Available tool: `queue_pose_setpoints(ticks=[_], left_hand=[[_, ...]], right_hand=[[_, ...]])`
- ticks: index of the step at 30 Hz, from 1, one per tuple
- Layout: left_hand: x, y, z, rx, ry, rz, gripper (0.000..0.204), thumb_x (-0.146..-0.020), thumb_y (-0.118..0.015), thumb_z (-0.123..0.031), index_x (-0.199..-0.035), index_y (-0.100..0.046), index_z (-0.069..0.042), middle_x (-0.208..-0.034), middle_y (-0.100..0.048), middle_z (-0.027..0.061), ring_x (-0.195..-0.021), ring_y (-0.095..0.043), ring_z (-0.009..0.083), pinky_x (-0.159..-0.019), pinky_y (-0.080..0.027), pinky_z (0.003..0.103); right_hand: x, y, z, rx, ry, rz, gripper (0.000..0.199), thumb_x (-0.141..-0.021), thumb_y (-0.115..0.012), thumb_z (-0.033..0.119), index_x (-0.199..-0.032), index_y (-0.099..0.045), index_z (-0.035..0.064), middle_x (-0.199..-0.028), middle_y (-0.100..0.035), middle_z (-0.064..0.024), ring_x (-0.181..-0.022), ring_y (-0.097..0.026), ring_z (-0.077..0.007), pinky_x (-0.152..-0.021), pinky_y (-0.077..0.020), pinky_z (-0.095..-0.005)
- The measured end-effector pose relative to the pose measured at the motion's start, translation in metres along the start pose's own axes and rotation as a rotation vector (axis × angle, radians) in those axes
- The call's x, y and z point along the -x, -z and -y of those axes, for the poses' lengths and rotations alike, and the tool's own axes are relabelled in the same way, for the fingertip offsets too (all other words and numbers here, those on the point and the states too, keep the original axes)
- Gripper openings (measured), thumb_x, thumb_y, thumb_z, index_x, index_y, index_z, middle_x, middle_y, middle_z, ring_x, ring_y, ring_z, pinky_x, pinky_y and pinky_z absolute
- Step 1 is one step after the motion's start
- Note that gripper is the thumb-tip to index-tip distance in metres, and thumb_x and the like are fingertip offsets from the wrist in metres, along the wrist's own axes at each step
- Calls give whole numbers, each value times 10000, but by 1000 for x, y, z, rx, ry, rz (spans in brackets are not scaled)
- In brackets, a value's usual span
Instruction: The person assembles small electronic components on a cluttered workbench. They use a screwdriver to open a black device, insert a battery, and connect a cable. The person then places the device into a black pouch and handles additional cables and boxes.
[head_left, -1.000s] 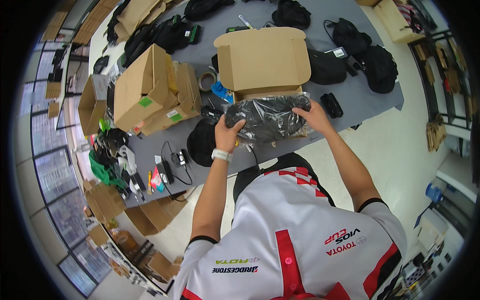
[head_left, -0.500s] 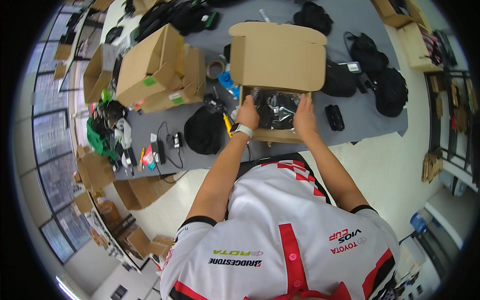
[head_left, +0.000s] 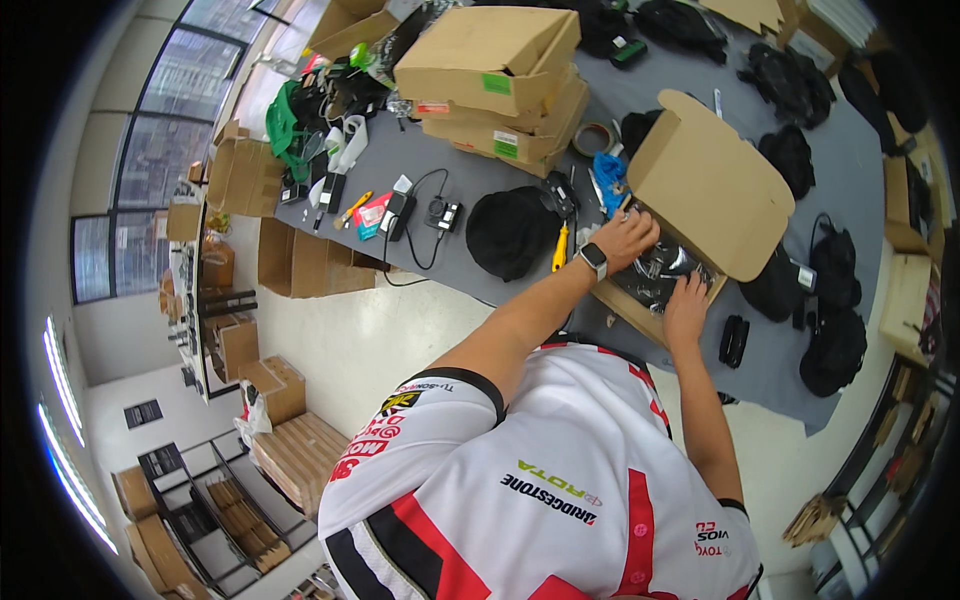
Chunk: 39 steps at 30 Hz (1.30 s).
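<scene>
A brown cardboard box [head_left: 640, 318] stands open at the table's front edge, its lid [head_left: 715, 180] tilted back. Inside lies something black in a shiny clear plastic bag [head_left: 655, 285]; its kind is hard to make out. My left hand [head_left: 627, 238], a watch on its wrist, reaches over the box's left side with slightly bent, parted fingers touching the bag. At the right side my right hand [head_left: 686, 310] rests its outstretched fingertips on the bag near the box wall. Neither hand appears to grip anything.
Left of the box are a yellow-handled tool [head_left: 560, 248], a black cap [head_left: 508, 233] and a small cabled device [head_left: 443, 213]. Stacked cardboard boxes [head_left: 490, 70] stand farther back. A black case [head_left: 734, 341] and more black caps [head_left: 833, 350] lie to the right.
The view has swung left, so the box appears turned and farther right. My hands have shifted from the box's two sides inward onto the bag.
</scene>
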<state>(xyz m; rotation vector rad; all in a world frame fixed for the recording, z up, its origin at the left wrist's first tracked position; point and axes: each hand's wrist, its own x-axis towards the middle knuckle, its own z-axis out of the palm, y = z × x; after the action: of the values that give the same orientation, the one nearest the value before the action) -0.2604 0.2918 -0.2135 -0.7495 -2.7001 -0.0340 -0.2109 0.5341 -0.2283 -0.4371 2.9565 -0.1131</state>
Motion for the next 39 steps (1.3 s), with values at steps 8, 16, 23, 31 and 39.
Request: queue_pose_setpoints(ticks=[8,16,23,31,39], left_hand=[[21,18,-48,-310,23,509,631,-994,-498,-294,-1496,-531,87,-1571,-456,378,-1461,-428,545,-1219,-244,687],[23,-9,-50,-60,132,648,761,-1007,-488,-311,-1602,-318,132,-1650,-259,439,-1553,-258,576,-1293,-95,645],[20,14,-36,75,99,530,639,-1004,-554,-300,-1529,-484,60,-1603,-444,318,-1568,-296,495,-1294,-139,644],[33,17,-29,-8,57,612,576,-990,-525,-267,-1480,-548,35,-1581,-500,242,-1586,-293,443,-1263,-124,737],[73,132,64,499,276,-73,164,-879,-742,-168,-1007,-669,-97,-1012,-643,112,-1017,-631,332,-939,-486,468]], right_hand=[[20,-10,11,77,-41,153,733,-1027,-635,325,-1617,-380,-26,-1712,-157,-387,-1600,-173,-523,-1307,-187,-555],[-8,0,34,176,-154,381,807,-1001,-645,395,-1604,-352,-53,-1672,-169,-448,-1562,-167,-616,-1284,-179,-637],[-13,14,16,75,-112,433,925,-950,-726,447,-1601,-306,-58,-1638,-245,-460,-1507,-277,-646,-1247,-302,-615],[-16,9,19,276,11,392,873,-924,-781,476,-1530,-404,-27,-1532,-375,-511,-1342,-535,-619,-1079,-539,-513],[-43,58,19,106,-12,444,630,-927,-786,484,-1306,-606,15,-1184,-722,-263,-1095,-728,-426,-914,-601,-507]])
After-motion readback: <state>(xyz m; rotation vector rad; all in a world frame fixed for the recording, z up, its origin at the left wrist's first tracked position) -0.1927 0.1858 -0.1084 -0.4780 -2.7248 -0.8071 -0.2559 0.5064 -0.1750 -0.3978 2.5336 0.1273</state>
